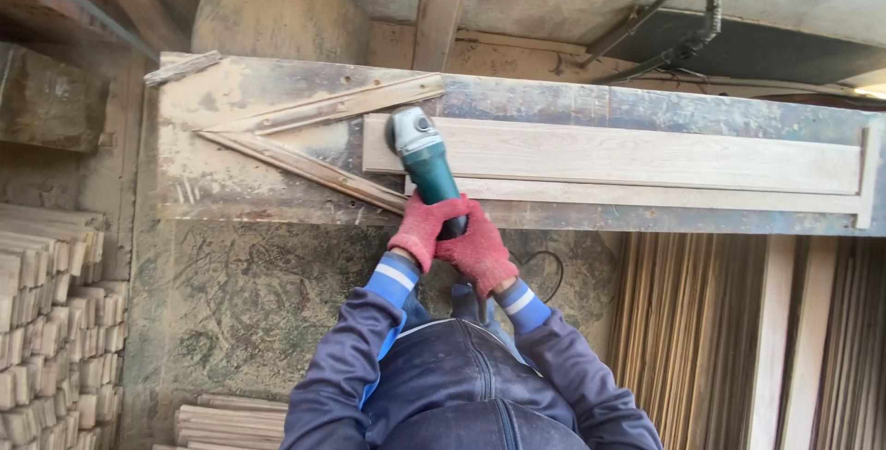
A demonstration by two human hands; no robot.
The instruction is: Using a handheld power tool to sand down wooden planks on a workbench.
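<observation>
A green angle grinder (423, 159) with a grey head rests on the left end of a long pale wooden board (646, 159) lying on a dusty workbench (221, 182). Both my hands wear red knit gloves and grip the grinder's rear body. My left hand (422, 228) wraps it from the left, and my right hand (478, 249) holds it from the right and below. A second narrower board (664, 197) lies along the near side of the first.
Angled wooden stop strips (314, 110) are fixed to the bench at left. Stacks of cut wooden slats (51, 321) stand at the left, more lie on the floor (231, 418), and long strips (729, 339) lean at right. A cable (544, 270) hangs under the bench.
</observation>
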